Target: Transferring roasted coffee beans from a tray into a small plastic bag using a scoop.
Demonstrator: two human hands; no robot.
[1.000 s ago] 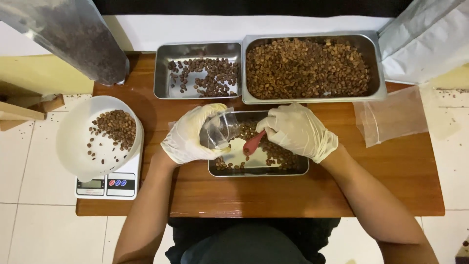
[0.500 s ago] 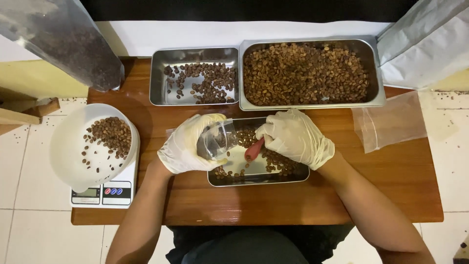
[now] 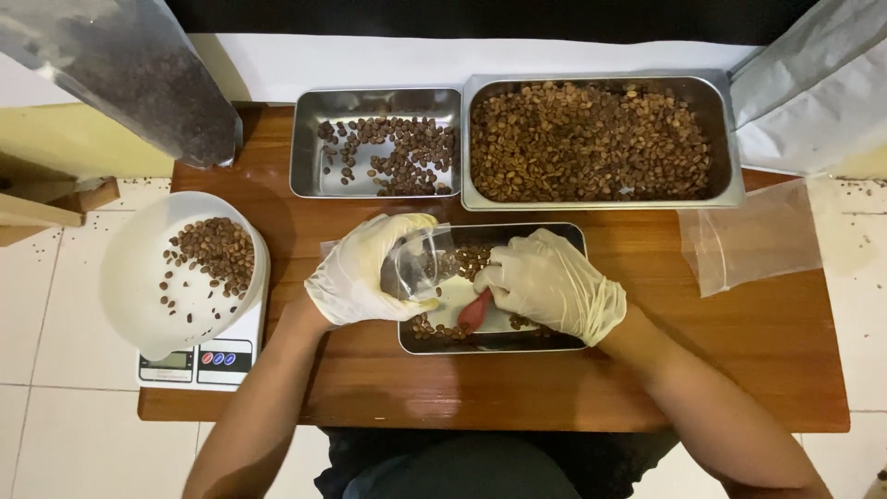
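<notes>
Head view looks straight down on a wooden desk (image 3: 517, 397) crowded with trays of brown beans. Nearest the person sits a small steel tray (image 3: 564, 344) holding a thin scatter of beans over a pale bottom, and both gloved hands work above it. The left hand (image 3: 362, 273) has its fingers (image 3: 399, 227) wrapped round a small clear plastic bag (image 3: 423, 262), held tilted over the tray's left end; whether any beans are inside it I cannot tell. The right hand (image 3: 552, 285) is curled, its fingers (image 3: 506, 275) closed on a small red scoop (image 3: 475, 310) whose tip lies down in the tray just beside the bag's mouth. Behind this, at the back of the desk, a medium steel tray (image 3: 310, 148) carries a loose, sparse layer of beans with bare metal showing, and touching it on the right a large deep steel pan (image 3: 728, 139) is filled almost edge to edge with beans. Off the left end of the desk, a white bowl (image 3: 129, 277) rests on a white kitchen scale (image 3: 198, 364), with a modest heap of beans towards its far side. A second empty clear bag (image 3: 750, 242) lies flat on the right of the desk, well apart from the hands. A large dark bag (image 3: 129, 74) stands at the far left corner and a silver foil bag (image 3: 813, 92) at the far right.
</notes>
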